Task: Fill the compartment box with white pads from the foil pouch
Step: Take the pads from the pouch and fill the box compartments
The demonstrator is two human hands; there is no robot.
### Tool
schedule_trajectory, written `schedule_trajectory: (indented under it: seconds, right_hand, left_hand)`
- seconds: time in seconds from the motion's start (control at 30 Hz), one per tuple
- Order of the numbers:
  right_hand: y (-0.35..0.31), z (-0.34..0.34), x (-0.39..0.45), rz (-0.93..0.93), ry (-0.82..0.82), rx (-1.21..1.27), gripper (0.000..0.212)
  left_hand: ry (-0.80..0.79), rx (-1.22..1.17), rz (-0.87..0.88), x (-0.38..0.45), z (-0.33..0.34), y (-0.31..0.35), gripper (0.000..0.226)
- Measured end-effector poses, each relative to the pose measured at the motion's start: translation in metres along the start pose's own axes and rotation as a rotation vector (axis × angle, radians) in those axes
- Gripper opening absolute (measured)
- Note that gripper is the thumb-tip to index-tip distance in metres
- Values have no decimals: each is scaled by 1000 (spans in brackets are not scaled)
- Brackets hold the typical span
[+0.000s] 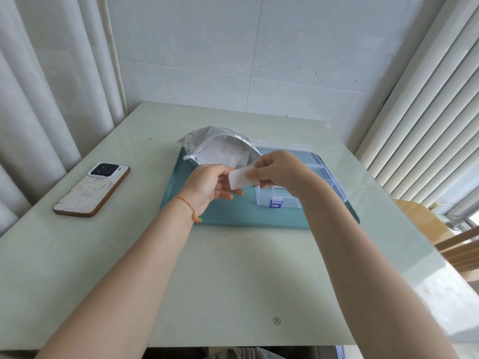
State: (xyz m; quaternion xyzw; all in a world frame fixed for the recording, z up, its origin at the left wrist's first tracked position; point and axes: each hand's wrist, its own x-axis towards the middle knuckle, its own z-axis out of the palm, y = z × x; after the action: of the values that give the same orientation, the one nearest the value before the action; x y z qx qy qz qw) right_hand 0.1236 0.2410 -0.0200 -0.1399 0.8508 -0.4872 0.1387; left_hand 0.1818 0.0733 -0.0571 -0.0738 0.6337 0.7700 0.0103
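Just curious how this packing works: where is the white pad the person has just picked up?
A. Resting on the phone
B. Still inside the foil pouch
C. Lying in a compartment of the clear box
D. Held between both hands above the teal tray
D: the white pad is pinched by the right hand and touched by the left hand, above the teal tray.

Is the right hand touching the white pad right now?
Touching. The head view shows the right hand pinching the right edge of the white pad, with a fingertip lying over its surface.
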Motion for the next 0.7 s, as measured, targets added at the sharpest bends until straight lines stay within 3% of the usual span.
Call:
schedule_trajectory:
  seconds: [0.3, 0.5, 0.7]
  right_hand:
    - [-2, 2, -3, -8, 15, -39, 15]
    - [-2, 12, 0, -44, 36, -124, 15]
    - [-8, 33, 6, -130, 121, -174, 13]
  left_hand:
    - [-17, 69, -7, 0, -1, 1, 25]
    - [14, 353, 91, 0, -8, -6, 16]
    - [80, 477, 128, 2, -20, -4, 15]
